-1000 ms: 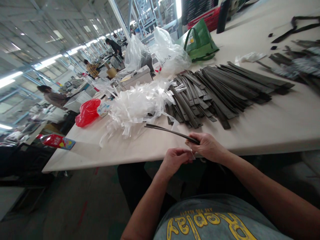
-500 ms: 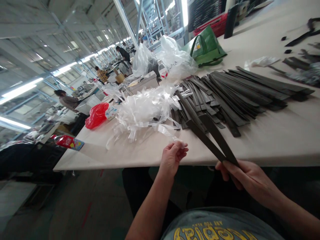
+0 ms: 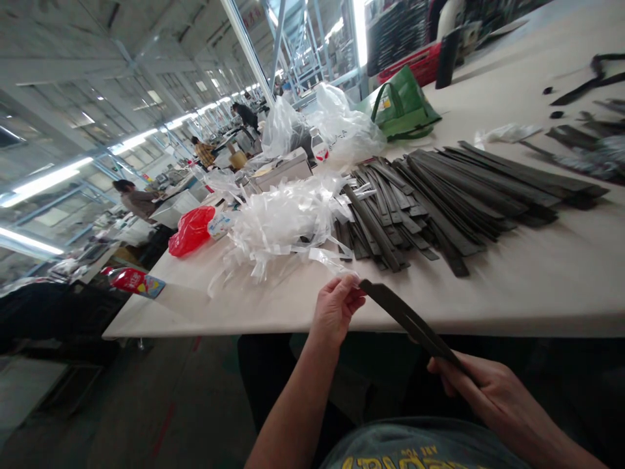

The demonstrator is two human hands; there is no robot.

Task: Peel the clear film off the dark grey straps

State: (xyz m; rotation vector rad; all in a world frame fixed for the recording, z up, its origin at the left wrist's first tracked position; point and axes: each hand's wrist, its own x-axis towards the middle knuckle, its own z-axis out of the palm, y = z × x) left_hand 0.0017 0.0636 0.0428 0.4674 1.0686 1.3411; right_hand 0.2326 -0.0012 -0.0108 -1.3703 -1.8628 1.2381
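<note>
My right hand [image 3: 481, 391] grips the near end of a pair of long dark flat strips [image 3: 405, 317], low in front of the table edge. The strips slant up and left to my left hand [image 3: 336, 307], whose fingers pinch a thin clear plastic strip [image 3: 332, 260] right at the strips' far tip. A large heap of the same dark strips [image 3: 439, 195] lies on the pale table [image 3: 537, 280] behind. A mound of crumpled clear plastic sleeves [image 3: 283, 218] sits to the left of that heap.
A green bag [image 3: 403, 107], clear plastic bags [image 3: 342, 130], a grey box [image 3: 286, 170] and a red bag [image 3: 193, 229] stand further back and left. More dark scraps [image 3: 581, 140] lie at the far right. Other people work at distant tables on the left.
My right hand has drawn the dark strips down and toward me, their tip now at my left hand. My left hand stayed near the table edge, still pinching clear plastic.
</note>
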